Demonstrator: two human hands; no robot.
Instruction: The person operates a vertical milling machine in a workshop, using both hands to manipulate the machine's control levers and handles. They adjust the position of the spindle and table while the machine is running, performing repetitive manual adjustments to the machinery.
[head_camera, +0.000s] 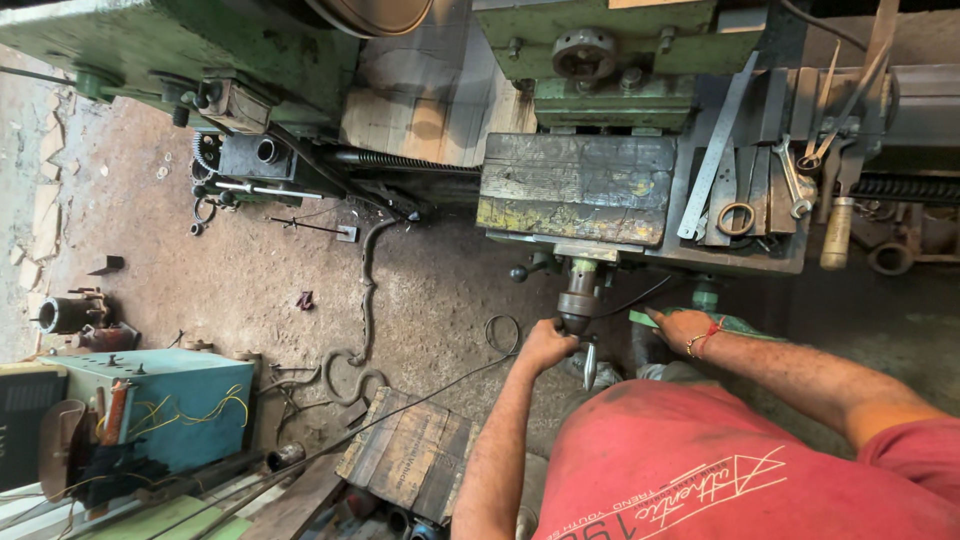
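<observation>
Left hand: the left hand (545, 345) has its fingers clamped round the worn metal crank handle (577, 305) that hangs under the front edge of the green lathe carriage (640, 245).

Right hand: the right hand (680, 325) rests just beside that handle, on a green lever or part below the carriage; I cannot tell whether its fingers are together or apart. A red thread and a bangle sit at its wrist.

Handle: it sits at the carriage's front edge, near the middle, with a small dark knob to its left.

Carriage top: a battered grey-yellow metal plate (578, 190) covers the left part of the surface. Toward the right edge lie a long steel ruler (715, 150), a steel open-ended spanner (792, 180), a brass-coloured ring (736, 218) and a wooden-handled tool (836, 232).

Floor: the brown dirt floor (240, 270) carries a blue metal box with yellow wires (165, 405) near the left edge, a dark wooden pallet block (405, 450) in front, and a hose snaking between them.

Progress: both hands are at the carriage controls, so the work looks mid-way. No workpiece or cut shows here, so what is finished and what is left cannot be judged.
</observation>
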